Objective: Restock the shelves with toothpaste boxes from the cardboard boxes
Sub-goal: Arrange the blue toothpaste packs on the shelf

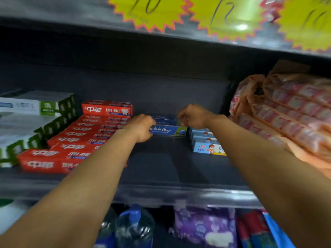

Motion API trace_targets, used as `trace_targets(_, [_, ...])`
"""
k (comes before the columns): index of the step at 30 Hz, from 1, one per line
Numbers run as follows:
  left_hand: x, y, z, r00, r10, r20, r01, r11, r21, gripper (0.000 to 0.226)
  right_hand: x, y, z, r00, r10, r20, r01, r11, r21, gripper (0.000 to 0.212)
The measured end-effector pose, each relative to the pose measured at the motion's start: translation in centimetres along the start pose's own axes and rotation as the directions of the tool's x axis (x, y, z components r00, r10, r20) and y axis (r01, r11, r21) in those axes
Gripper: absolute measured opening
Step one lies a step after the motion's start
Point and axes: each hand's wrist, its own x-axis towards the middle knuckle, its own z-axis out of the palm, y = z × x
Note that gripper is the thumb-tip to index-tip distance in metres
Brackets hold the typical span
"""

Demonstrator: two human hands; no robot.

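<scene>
We reach both arms deep into the dark grey metal shelf (161,163), toward its back edge. There sits a small stack of long blue cardboard toothpaste boxes (169,130). Our left hand (141,127) curls its fingers round the left end of the stack. Our right hand (192,116) is bent over the top right end, and it seems to pinch the upper box (the fingertips are hidden, so we cannot be sure). We think two hands hold the two ends so the boxes stay straight and square while we set them down at the back. That leaves room in front for more.

On the left side of the shelf lie rows of red cardboard toothpaste boxes (86,135) with the white letters 中華. Past them, by the left edge, are white and green cardboard boxes (35,111); their writing is too blurry to read. Just right of the blue stack are pale blue boxes with a cartoon child (208,148). At the right edge, pink plastic-wrapped bundles (286,111) lean in a heap.

The blue box front has white Chinese letters, too blurred to read well. Above, the yellow star-shaped paper price tags (148,11) say 10 and 12.
</scene>
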Motion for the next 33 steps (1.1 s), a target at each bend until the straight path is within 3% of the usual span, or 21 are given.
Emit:
trace_targets(6, [-9.6,1.2,-2.6,0.999,0.027,-0.038,-0.027,1.0,-0.01,0.041,-8.6,-5.2,-0.3,0.999,-0.031,-0.019,0.03,0.999,-0.024,0.037])
trace_targets(15, [-23.0,3.0,-2.1,0.998,0.039,0.054,-0.037,0.999,-0.04,0.043,-19.5,-12.6,3.5,0.994,-0.112,0.018,0.112,0.993,0.04,0.039])
trace_targets(21, [-30.7,3.1,3.1,0.983,0.028,0.181,-0.016,0.998,-0.066,0.041,-26.0,-16.7,8.8,0.993,-0.109,0.05,0.105,0.991,0.081,0.035])
trace_targets(28, [-37.4,2.4,11.3,0.934,0.044,0.356,-0.001,0.993,-0.119,0.041,-31.0,-18.8,18.5,0.978,-0.082,0.191,0.065,0.993,0.095,0.024])
trace_targets(33, [-40.2,1.6,16.2,0.9,0.049,0.432,0.033,0.983,-0.179,0.035,-32.9,-19.5,25.8,0.951,-0.021,0.31,-0.008,0.996,0.092,0.035])
